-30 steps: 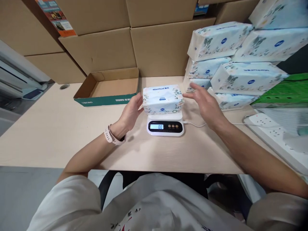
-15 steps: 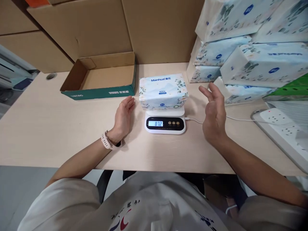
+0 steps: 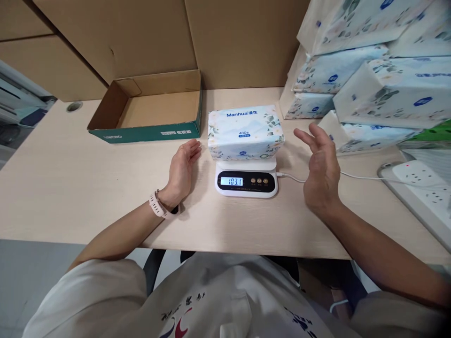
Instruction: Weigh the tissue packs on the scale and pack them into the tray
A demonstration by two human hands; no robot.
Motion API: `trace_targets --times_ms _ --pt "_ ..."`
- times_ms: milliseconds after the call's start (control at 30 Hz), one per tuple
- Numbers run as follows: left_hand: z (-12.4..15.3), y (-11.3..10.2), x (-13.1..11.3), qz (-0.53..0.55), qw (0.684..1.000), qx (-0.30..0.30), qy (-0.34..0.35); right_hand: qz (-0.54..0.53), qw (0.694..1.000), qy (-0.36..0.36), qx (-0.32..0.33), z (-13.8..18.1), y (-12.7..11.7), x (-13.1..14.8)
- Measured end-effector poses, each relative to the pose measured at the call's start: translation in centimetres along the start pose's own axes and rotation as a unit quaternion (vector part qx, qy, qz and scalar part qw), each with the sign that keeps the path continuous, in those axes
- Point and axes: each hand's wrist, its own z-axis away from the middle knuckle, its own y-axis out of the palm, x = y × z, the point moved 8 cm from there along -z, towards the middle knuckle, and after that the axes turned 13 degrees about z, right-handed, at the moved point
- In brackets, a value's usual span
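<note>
A pack of tissues (image 3: 245,134) printed with flowers rests on a white digital kitchen scale (image 3: 246,191), covering most of its plate. The lit display (image 3: 231,181) appears to read 103.1. To the left of the pack, my left hand (image 3: 181,173) lies on its edge on the table, fingers stretched out, touching neither pack nor scale. On the other side my right hand (image 3: 321,169) is held with its fingers apart and nothing in it. A gap separates it from the pack. The scale's white cable (image 3: 291,177) passes behind the right hand.
A shallow open cardboard box (image 3: 151,135) with a green front stands at the back left. Several more tissue packs (image 3: 382,101) are stacked at the back right. A white power strip (image 3: 423,178) lies near the right edge. Large cardboard boxes (image 3: 246,44) line the back.
The display has gone from about 87.2 to 103.1. My view has shifted slightly; both hands keep nearly the same pose beside the pack, which stays on the scale.
</note>
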Motion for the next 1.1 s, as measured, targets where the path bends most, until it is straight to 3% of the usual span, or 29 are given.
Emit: trace_targets --times_ms 933,1033,1100 --pt "-0.1 0.0 0.1 -0.01 1.0 0.015 0.004 0.01 1.0 0.029 0.002 -0.5 0.4 -0.9" --pt "0.2 0.2 0.0 -0.014 1.0 0.011 -0.009 -0.01 0.999 0.024 0.022 -0.7 0.7 -0.7" --pt "0.8 1.2 -0.3 -0.037 0.998 0.048 -0.02 -0.02 0.998 0.03 0.058 -0.8 1.4 -0.7"
